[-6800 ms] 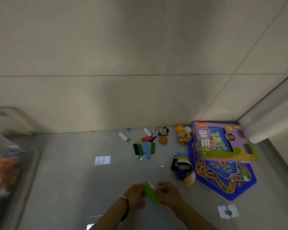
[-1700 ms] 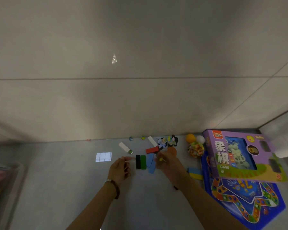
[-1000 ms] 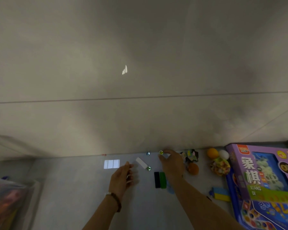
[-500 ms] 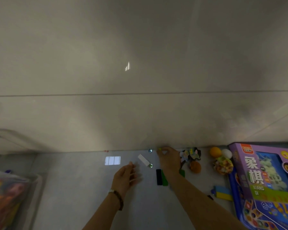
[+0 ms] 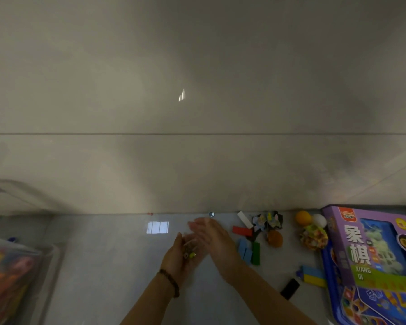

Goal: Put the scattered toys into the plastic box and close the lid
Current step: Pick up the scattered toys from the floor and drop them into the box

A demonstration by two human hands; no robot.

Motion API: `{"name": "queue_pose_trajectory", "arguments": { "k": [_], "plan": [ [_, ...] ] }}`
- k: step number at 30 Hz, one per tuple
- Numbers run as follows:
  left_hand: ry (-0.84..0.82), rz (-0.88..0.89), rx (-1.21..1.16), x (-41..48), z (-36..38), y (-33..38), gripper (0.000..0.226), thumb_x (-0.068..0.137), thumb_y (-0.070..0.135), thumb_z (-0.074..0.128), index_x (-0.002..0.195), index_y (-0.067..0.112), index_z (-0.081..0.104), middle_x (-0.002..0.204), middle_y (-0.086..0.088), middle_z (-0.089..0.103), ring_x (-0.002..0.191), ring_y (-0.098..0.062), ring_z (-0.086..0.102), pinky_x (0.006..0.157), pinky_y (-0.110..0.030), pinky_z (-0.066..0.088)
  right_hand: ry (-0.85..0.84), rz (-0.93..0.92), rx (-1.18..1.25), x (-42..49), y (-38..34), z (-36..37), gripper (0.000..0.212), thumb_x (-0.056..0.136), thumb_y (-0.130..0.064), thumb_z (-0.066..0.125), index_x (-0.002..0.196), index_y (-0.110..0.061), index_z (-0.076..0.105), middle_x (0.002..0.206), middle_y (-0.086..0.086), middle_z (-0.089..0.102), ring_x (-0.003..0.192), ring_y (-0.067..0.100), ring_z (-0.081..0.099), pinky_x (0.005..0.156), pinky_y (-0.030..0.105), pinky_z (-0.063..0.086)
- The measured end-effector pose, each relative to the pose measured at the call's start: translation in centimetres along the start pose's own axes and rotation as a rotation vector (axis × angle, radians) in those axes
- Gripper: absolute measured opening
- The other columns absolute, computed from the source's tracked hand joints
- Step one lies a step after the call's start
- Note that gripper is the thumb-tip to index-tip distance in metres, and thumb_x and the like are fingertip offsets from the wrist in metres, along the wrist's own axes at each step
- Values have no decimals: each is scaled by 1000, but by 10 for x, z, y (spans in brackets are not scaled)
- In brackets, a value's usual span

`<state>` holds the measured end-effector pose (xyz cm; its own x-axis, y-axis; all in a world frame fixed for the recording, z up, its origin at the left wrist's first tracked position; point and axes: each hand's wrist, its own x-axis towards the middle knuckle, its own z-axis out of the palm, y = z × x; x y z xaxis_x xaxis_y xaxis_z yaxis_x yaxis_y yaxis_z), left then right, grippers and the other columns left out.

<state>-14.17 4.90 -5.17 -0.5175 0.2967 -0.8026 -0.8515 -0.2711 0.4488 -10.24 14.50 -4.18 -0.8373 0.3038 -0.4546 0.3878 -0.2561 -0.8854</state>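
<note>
My left hand [image 5: 182,256] is cupped palm-up over the floor and holds a few small marbles [image 5: 190,254] in its palm. My right hand [image 5: 212,238] hovers just right of it, fingers straight and blurred, with nothing in it. A blue marble [image 5: 211,214] lies by the wall. To the right are a white block [image 5: 243,219], a red block [image 5: 242,231], blue blocks [image 5: 243,249], a green block [image 5: 256,253] and a black block [image 5: 290,288]. The clear plastic box [image 5: 53,256], with toys inside, stands at the far left.
Further right lie orange balls [image 5: 274,239], a white ball [image 5: 319,220], a patterned ball [image 5: 314,236], dark puzzle pieces [image 5: 267,220] and blue-yellow blocks [image 5: 312,275]. A purple game box [image 5: 352,249] rests on a blue game board [image 5: 361,308]. The wall [image 5: 197,160] rises straight ahead.
My right hand drew back from the wall, where it pinched a green marble, to just beside my left palm. The left hand turned up and now cups marbles.
</note>
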Motion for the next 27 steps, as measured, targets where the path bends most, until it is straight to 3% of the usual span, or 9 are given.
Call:
{"name": "queue_pose_trajectory", "arguments": {
  "k": [2, 4, 7, 11, 13, 17, 22, 24, 27],
  "plan": [
    [43, 34, 55, 1, -4, 2, 39, 100, 28, 35, 79, 4, 58, 72, -10, 56, 61, -17, 56, 49, -24, 55, 134, 4, 67, 4, 2, -15, 18, 98, -16, 43, 92, -15, 59, 102, 4, 66, 99, 18, 61, 87, 24, 48],
    [119, 95, 211, 4, -11, 4, 40, 98, 31, 40, 69, 10, 57, 61, -6, 55, 50, -13, 52, 46, -23, 49, 250, -27, -81, 13, 16, -28, 5, 89, -10, 61, 88, -15, 61, 97, 9, 66, 93, 22, 61, 77, 15, 49],
    [198, 177, 367, 5, -18, 9, 42, 96, 38, 43, 65, 12, 52, 59, -6, 49, 48, -16, 43, 45, -23, 41, 246, -38, -332, 21, 34, -31, 21, 76, -9, 75, 90, -14, 61, 88, 0, 59, 81, 11, 56, 64, 5, 44],
    [219, 209, 398, 1, -24, 13, 43, 97, 38, 42, 65, 10, 50, 59, -8, 47, 52, -17, 42, 44, -21, 44, 256, -117, -507, 32, 40, -28, 26, 74, -7, 75, 83, -22, 56, 78, -11, 55, 71, 0, 51, 62, 7, 40],
    [223, 207, 403, 1, -27, 14, 44, 97, 38, 43, 64, 11, 50, 58, -6, 47, 52, -16, 43, 46, -22, 42, 258, -123, -456, 34, 39, -30, 28, 73, -3, 75, 83, -20, 55, 76, -8, 56, 69, 3, 53, 65, 16, 45],
    [203, 217, 414, 0, -28, 16, 43, 96, 38, 43, 63, 11, 50, 58, -4, 48, 53, -15, 44, 51, -24, 41, 277, -93, -241, 32, 38, -42, 25, 77, 0, 73, 91, -12, 56, 82, 5, 64, 69, 0, 63, 68, 18, 52],
    [186, 222, 413, -2, -29, 18, 42, 96, 37, 44, 63, 11, 50, 55, -3, 47, 52, -15, 42, 49, -22, 41, 321, 129, 395, 33, 22, -49, 6, 93, -7, 53, 95, -5, 58, 85, 6, 65, 76, 16, 60, 61, 19, 54],
    [180, 226, 422, -3, -29, 18, 41, 97, 36, 43, 64, 11, 49, 57, -4, 46, 52, -16, 41, 47, -21, 42, 347, 180, 341, 40, 18, -46, 15, 94, -12, 52, 81, -9, 58, 71, 6, 58, 66, 16, 54, 59, 23, 47],
    [180, 218, 402, -1, -30, 18, 40, 97, 33, 44, 63, 10, 48, 57, -6, 45, 50, -17, 39, 37, -16, 41, 378, 96, -40, 50, 18, -32, 16, 87, -16, 64, 74, -11, 56, 62, -2, 49, 59, 7, 46, 56, 16, 40]
  ]
}}
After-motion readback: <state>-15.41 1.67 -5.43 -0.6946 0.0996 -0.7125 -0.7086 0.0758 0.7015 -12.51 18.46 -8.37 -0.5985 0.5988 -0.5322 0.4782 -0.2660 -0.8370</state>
